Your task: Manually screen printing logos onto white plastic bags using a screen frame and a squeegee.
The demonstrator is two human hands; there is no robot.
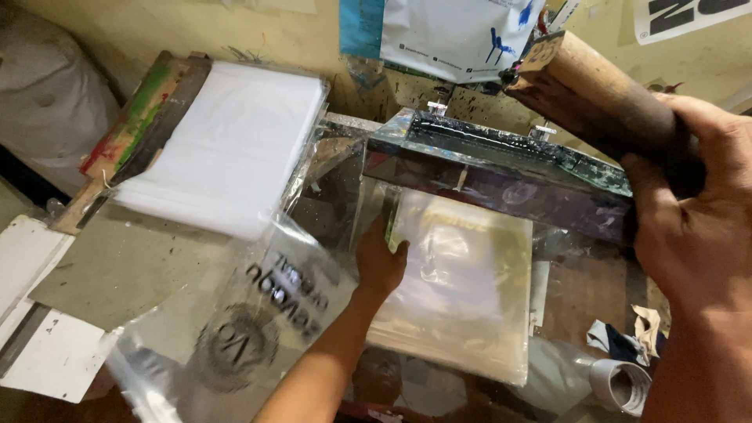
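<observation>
Mid-print, the right hand [689, 227] clamped its fingers on the raised squeegee handle [595, 98] while left-hand [381, 262] fingers lay flat on the clear bag [462, 290] — lowering the screen frame [501, 176] seemingly next.

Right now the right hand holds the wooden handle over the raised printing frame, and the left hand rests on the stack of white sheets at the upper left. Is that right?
Not quite. The left hand is not on the stack of white sheets; it rests on the edge of the clear plastic bags under the raised printing frame. The right hand does hold the wooden handle, as the head view shows.
</observation>
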